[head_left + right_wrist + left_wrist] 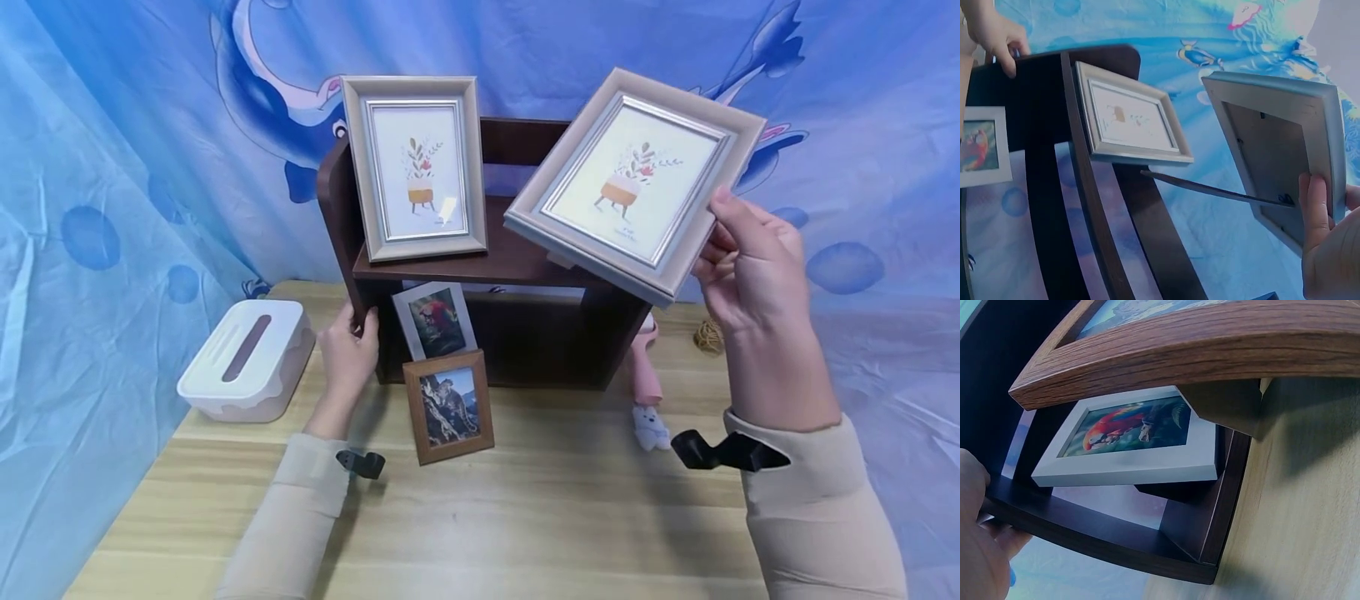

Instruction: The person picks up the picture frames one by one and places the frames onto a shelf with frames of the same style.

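A dark brown two-tier shelf (pixel 480 258) stands on the table, and my left hand (pixel 348 350) grips its left side panel near the lower tier. My right hand (pixel 761 267) holds a silver-beige picture frame (pixel 517 212) by its right edge, tilted above the shelf's right end. In the right wrist view its back shows, with the support leg (pixel 1210 190) folded out. A matching frame (pixel 356 167) stands on the upper tier at the left. Below, a white frame (pixel 405 321) with a parrot picture stands in the lower tier, partly hidden by a brown wooden frame (pixel 420 454) with a leopard picture.
Left of the shelf sits a white tissue box (pixel 210 371). A pink-handled object (pixel 645 375), a small white bear figure (pixel 650 427) and a woven ball (pixel 708 337) lie at the right. Blue patterned curtain (pixel 540 50) hangs behind the table (pixel 525 517).
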{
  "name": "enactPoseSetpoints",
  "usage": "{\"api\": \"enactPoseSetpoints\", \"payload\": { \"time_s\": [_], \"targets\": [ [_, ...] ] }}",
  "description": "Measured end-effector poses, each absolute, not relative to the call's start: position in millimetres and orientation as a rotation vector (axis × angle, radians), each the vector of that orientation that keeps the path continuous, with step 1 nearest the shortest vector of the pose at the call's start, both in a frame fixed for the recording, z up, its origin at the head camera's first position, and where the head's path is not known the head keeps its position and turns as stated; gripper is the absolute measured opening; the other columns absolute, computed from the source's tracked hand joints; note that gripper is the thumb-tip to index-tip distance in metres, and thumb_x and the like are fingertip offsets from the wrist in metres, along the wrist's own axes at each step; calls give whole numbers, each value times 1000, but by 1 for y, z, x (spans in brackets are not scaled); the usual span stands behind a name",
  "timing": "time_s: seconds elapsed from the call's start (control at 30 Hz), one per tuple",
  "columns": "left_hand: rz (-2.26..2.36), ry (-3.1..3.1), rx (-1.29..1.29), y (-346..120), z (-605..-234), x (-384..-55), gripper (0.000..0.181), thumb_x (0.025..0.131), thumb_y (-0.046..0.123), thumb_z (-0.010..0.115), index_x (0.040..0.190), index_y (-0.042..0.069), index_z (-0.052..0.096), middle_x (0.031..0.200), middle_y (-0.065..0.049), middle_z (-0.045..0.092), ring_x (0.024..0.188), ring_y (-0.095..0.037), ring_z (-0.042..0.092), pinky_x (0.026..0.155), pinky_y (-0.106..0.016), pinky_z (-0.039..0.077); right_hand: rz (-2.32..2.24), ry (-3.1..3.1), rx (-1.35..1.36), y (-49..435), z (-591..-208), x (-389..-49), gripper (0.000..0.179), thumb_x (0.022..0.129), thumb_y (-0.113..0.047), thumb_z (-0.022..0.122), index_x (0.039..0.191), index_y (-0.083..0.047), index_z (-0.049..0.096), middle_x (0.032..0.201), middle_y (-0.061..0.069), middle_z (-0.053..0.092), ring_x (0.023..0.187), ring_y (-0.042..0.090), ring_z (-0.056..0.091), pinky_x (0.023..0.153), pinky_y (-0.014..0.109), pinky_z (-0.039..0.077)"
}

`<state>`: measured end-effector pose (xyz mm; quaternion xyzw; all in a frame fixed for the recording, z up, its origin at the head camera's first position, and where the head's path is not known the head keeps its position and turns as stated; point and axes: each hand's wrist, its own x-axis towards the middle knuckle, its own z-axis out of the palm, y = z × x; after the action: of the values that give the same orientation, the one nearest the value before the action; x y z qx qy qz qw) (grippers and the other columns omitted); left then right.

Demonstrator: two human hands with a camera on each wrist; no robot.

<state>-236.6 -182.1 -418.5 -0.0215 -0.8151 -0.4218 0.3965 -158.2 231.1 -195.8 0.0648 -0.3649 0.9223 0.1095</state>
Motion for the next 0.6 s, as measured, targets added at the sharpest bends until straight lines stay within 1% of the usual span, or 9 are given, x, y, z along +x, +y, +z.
{"api": "enactPoseSetpoints", "payload": {
  "time_s": [0.1, 0.23, 0.3, 0.43, 0.6],
  "targets": [
    [-1054, -2064, -55, -183, -417, -237, 13, 94, 10, 67, 92, -3, 67, 88, -21, 75, 73, -36, 73, 60, -48, 55, 2629, -1146, 155, 228, -192, -165, 21, 93, 4, 68, 112, 12, 70, 95, 27, 73, 71, 33, 75, 56, 41, 60],
    [-1058, -2063, -75, -183, -417, -237, 12, 94, 9, 67, 93, -4, 68, 89, -22, 75, 75, -37, 73, 62, -50, 59, 2530, -1218, 113, 226, -188, -175, 15, 90, 3, 73, 103, 11, 73, 83, 25, 74, 57, 29, 72, 49, 37, 59],
    [-1067, -2064, -81, -184, -417, -237, 13, 94, 9, 67, 94, -4, 68, 91, -22, 75, 78, -38, 74, 64, -50, 60, 2486, -1247, 107, 224, -187, -181, 15, 88, 3, 76, 99, 12, 74, 80, 24, 74, 54, 27, 70, 47, 35, 58],
    [-1071, -2059, -82, -183, -417, -237, 13, 94, 8, 67, 92, -4, 67, 89, -22, 75, 76, -37, 74, 64, -50, 60, 2409, -1302, 93, 224, -187, -189, 19, 84, 0, 80, 98, 11, 73, 81, 22, 74, 55, 27, 71, 47, 33, 58],
    [-1066, -2053, -78, -182, -417, -237, 12, 94, 9, 67, 91, -3, 67, 85, -19, 75, 72, -34, 74, 61, -47, 58, 2274, -1395, 58, 218, -194, -201, 30, 80, -5, 86, 105, 7, 75, 87, 18, 76, 57, 25, 72, 48, 30, 58]
  ]
}}
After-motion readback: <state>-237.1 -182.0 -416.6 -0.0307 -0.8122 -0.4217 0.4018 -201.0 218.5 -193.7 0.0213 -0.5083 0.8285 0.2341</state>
